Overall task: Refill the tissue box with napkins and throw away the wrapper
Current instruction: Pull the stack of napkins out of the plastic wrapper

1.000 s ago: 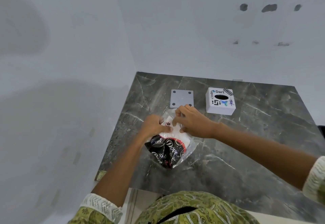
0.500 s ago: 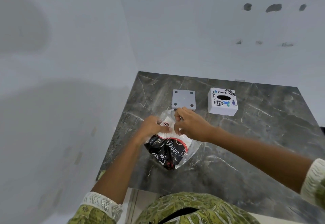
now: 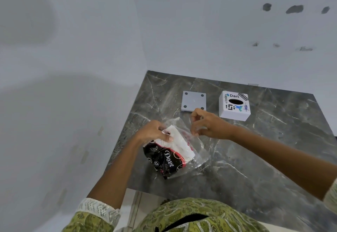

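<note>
A pack of white napkins [image 3: 179,143] in a clear wrapper [image 3: 197,156] with a black and red printed end lies on the dark marble counter [image 3: 264,149]. My left hand [image 3: 155,131] grips the pack's top left corner. My right hand [image 3: 206,124] pinches the clear wrapper's open edge at the pack's upper right and holds it away from the napkins. The white tissue box [image 3: 234,107], covered in stickers with an oval slot on top, stands behind my right hand. Its flat grey base plate [image 3: 193,101] lies to the left of the box.
White walls close off the counter at the back and on the left. The counter's front edge runs just before my green patterned clothing [image 3: 191,215]. Bare marble stretches to the right of the pack.
My hands have moved apart: the right hand has pulled the wrapper edge to the right, which opened the pack's top and exposed more of the white napkins.
</note>
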